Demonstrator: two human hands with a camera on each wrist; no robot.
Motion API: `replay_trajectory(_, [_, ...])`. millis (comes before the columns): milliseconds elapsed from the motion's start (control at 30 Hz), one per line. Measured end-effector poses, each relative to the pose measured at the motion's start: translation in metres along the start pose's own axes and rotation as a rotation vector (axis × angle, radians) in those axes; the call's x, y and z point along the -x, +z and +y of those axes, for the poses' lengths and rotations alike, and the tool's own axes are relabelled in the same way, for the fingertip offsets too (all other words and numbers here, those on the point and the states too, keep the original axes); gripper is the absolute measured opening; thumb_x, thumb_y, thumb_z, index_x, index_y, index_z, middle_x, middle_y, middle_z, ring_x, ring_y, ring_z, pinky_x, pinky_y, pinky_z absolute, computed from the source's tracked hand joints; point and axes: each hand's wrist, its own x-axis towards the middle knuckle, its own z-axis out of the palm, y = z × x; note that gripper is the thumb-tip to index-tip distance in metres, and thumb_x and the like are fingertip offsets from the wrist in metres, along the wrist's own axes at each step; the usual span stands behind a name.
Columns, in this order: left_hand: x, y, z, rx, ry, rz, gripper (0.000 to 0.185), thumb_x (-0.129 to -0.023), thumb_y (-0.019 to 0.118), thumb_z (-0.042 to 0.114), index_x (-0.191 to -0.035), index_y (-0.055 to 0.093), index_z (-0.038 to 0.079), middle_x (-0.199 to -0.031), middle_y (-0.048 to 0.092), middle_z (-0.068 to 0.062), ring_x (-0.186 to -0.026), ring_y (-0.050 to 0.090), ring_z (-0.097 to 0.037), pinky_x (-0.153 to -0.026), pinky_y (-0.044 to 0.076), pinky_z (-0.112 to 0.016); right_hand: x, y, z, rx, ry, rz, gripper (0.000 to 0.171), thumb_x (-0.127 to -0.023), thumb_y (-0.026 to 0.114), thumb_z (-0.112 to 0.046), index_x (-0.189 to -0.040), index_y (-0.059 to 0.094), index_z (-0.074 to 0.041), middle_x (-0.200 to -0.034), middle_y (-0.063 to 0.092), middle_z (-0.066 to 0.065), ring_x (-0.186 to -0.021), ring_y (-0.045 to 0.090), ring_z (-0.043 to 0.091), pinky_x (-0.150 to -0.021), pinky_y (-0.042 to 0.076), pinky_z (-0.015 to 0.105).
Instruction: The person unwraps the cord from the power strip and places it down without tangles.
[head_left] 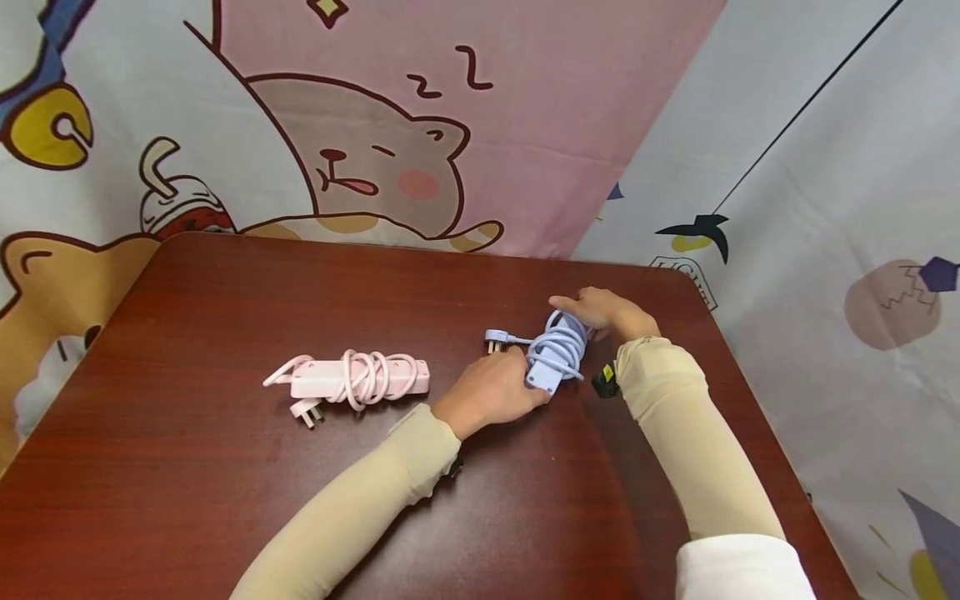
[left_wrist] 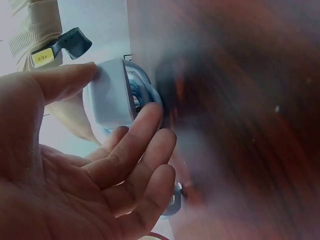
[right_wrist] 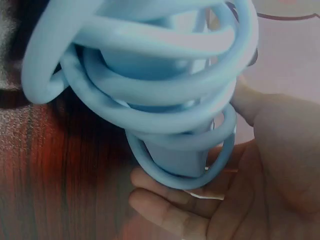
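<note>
A light blue power strip (head_left: 543,377) with its cord wound around it lies at a slant on the right half of the table. At its near end my left hand (head_left: 495,387) grips the strip; in the left wrist view the thumb (left_wrist: 75,77) is on one side and the fingers curl on the other. My right hand (head_left: 606,312) holds the far end, its fingers (right_wrist: 170,210) beneath the last cord loop in the right wrist view. The blue plug (head_left: 496,337) sticks out to the left, beyond my left hand.
A pink power strip (head_left: 315,379), also wrapped in its cord, lies left of my left hand, its plug (head_left: 306,410) toward me. The brown table (head_left: 247,308) meets a cartoon-printed curtain (head_left: 540,133) at the back and right.
</note>
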Motion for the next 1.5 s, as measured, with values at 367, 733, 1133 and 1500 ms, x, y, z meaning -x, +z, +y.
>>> replay_trajectory(367, [0.0,0.012,0.008,-0.122,0.071,0.092,0.068,-0.084,0.072,0.064,-0.116,0.061,0.006,-0.1,0.07,-0.005,-0.094,0.071,-0.026,-0.081,0.058,-0.044,0.004,0.003,0.011,-0.071,-0.026,0.016,0.082,-0.106,0.034,-0.058,-0.152,0.031,0.01,-0.153,0.038,0.035,-0.12,0.061,0.044,-0.075,0.063,0.043])
replay_trajectory(733, [-0.006,0.01,-0.001,-0.088,0.04,0.144,0.044,-0.087,0.069,0.044,-0.106,0.062,0.006,-0.093,0.069,-0.007,-0.09,0.071,-0.027,-0.081,0.057,-0.045,0.01,0.003,0.02,-0.084,-0.061,0.068,0.077,-0.107,0.036,-0.056,-0.15,0.039,0.008,-0.146,0.05,0.032,-0.098,0.073,0.036,-0.085,0.061,0.045])
replay_trajectory(1133, [-0.007,-0.007,-0.017,0.016,0.028,0.212,0.042,-0.094,0.061,0.036,-0.115,0.063,0.0,-0.104,0.069,-0.012,-0.1,0.069,-0.03,-0.091,0.055,-0.045,0.009,0.021,0.017,-0.088,-0.187,0.294,0.038,-0.107,0.044,-0.014,-0.139,0.055,0.004,-0.107,0.071,0.027,-0.075,0.075,0.031,-0.06,0.051,0.025])
replay_trajectory(1500, [-0.008,-0.017,-0.028,0.059,0.046,0.3,0.053,-0.101,0.058,0.038,-0.129,0.058,-0.007,-0.116,0.068,-0.02,-0.111,0.066,-0.038,-0.102,0.051,-0.046,0.009,0.022,0.003,-0.094,-0.219,0.476,0.035,-0.106,0.047,-0.014,-0.133,0.062,0.001,-0.092,0.073,0.022,-0.059,0.067,0.016,-0.059,0.051,0.028])
